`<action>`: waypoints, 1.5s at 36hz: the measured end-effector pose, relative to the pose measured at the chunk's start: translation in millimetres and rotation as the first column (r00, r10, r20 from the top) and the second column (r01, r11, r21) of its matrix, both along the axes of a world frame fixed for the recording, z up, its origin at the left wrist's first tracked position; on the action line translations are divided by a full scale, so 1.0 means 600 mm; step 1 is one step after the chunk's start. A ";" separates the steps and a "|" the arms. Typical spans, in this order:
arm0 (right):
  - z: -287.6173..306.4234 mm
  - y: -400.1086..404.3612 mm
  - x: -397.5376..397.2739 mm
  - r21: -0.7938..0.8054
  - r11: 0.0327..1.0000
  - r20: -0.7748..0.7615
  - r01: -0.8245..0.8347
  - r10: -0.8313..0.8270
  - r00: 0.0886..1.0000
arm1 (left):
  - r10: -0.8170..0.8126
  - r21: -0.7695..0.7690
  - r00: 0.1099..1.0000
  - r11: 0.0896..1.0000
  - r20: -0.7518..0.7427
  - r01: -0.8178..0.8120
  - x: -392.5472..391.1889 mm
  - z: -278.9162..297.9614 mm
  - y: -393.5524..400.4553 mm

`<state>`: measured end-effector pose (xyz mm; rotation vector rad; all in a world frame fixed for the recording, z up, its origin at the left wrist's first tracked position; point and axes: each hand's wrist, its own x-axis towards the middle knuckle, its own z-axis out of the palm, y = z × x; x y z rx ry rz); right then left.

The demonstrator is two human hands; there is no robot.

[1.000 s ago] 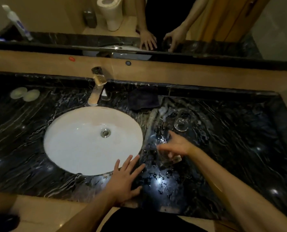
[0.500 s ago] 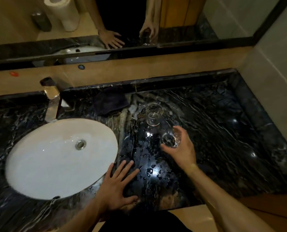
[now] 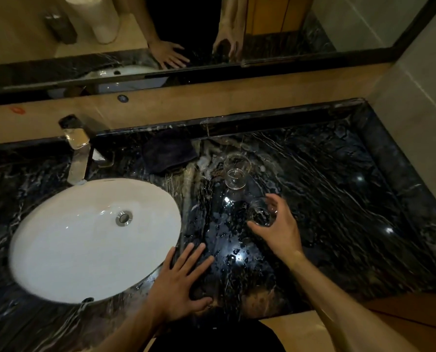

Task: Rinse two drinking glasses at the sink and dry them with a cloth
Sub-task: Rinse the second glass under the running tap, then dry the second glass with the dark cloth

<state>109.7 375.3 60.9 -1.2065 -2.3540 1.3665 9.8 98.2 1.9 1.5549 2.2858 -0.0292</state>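
My right hand [image 3: 279, 231] gripped a glass [image 3: 261, 215]. My left hand [image 3: 178, 280] lay flat, fingers spread, holding nothing. The second glass [image 3: 236, 174] stood beyond the right.

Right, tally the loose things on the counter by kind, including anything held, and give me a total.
Drinking glasses: 2, one standing glass on the counter, one held glass in the right hand
Dark cloth: 1
Total: 3
The left hand holds nothing.
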 end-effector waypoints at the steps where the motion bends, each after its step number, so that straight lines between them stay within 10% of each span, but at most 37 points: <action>1: 0.000 -0.001 0.000 -0.002 1.000 0.002 0.004 -0.004 1.000 | -0.001 0.002 1.000 1.000 0.001 0.001 0.000 0.000 -0.001; 16: 0.078 -0.039 -0.060 0.239 0.971 0.217 0.015 -0.068 0.974 | -0.204 0.348 0.977 0.922 0.067 0.168 -0.089 0.007 0.011; 24: 0.093 -0.080 -0.215 -0.030 0.976 -0.006 0.217 -0.217 0.976 | -0.029 0.492 0.998 0.869 -0.057 0.054 -0.290 0.042 0.078; 40: 0.003 -0.054 -0.267 -0.273 0.785 -0.115 0.555 -0.600 0.792 | 0.217 0.016 0.971 0.976 -0.104 -0.216 -0.463 0.076 0.194; 54: -0.008 -0.055 -0.260 -0.293 0.826 -0.167 0.482 -0.541 0.825 | 0.429 0.141 0.900 0.889 0.080 -0.436 -0.463 0.094 0.204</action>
